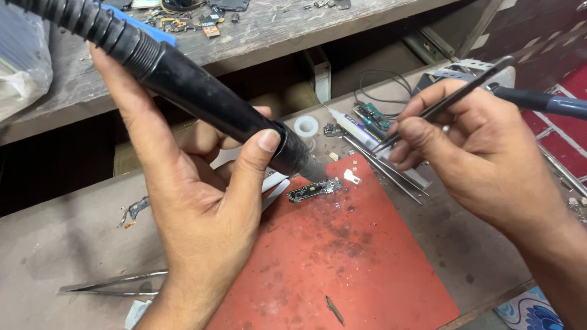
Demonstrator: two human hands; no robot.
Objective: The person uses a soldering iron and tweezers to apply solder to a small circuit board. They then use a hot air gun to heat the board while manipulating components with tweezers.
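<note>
- On the red mat (367,256) sits a small green board (315,190), flat, near the mat's far edge, with a small white chip (351,176) just beside it.
- My left hand (195,201) is wrapped around the black hot-air wand (202,91), thumb pressed on the barrel near the nozzle; the nozzle tip hangs just above the board's far end, seemingly not touching.
- My right hand (483,146) pinches thin tweezers (440,107), fingers pressed together; their points sit well right of the board, over the clutter, not on the mat.
- By my judgement the work is at an early or middle stage: the heat is aimed at the board, but the tweezers grip nothing that I can see and have not reached the board.
- Whether any part on the board has been lifted or seated I cannot tell; it is too small.
- Nearby: a white syringe (354,129), a second board (374,115) with wires, a white ring (306,126), spare tweezers (113,283) at the left on the bench, and a blue-handled tool (544,101) behind my right hand.
</note>
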